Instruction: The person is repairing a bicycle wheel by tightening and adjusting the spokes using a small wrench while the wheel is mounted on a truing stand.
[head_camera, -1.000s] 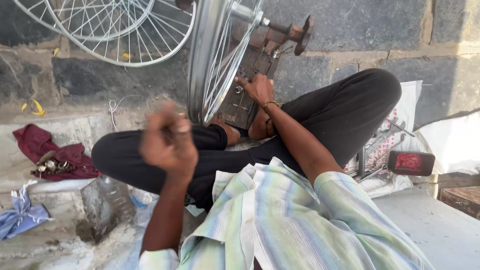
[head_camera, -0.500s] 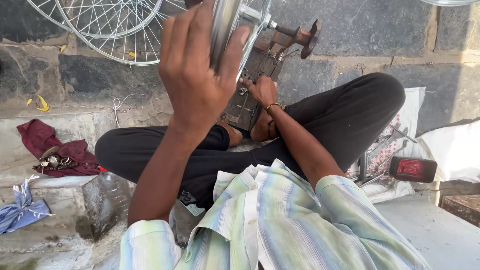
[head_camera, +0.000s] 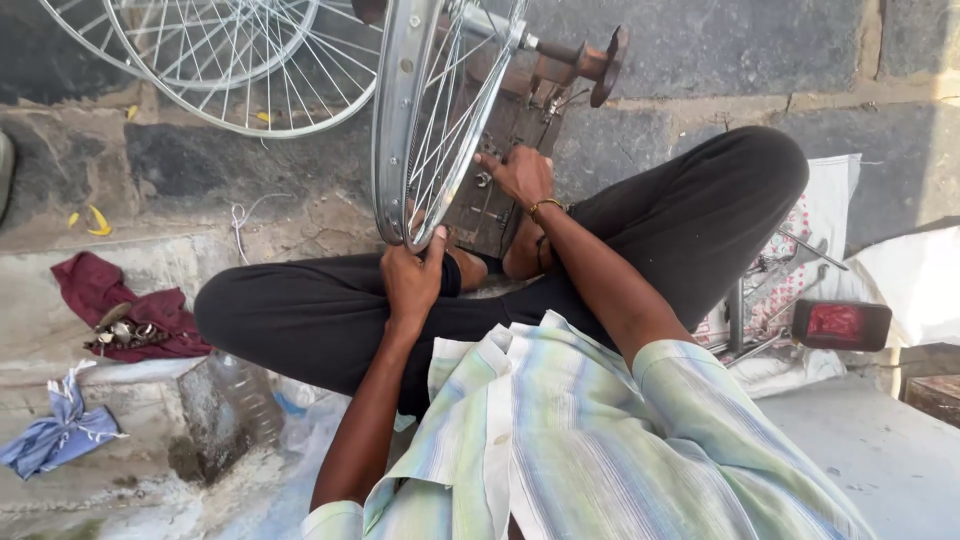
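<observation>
Left hand (head_camera: 412, 280) lower, on wheel rim (head_camera: 392, 140)

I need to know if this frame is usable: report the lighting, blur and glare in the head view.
Head view: soft even daylight, no hard shadows; the left hand on the wheel rim and the right hand at the stand are sharp, no motion blur; mild sheen on the rim; the pale sack at right is nearly washed out; wide-angle bending at the edges.

Head cam, steep downward (close on lap)
</observation>
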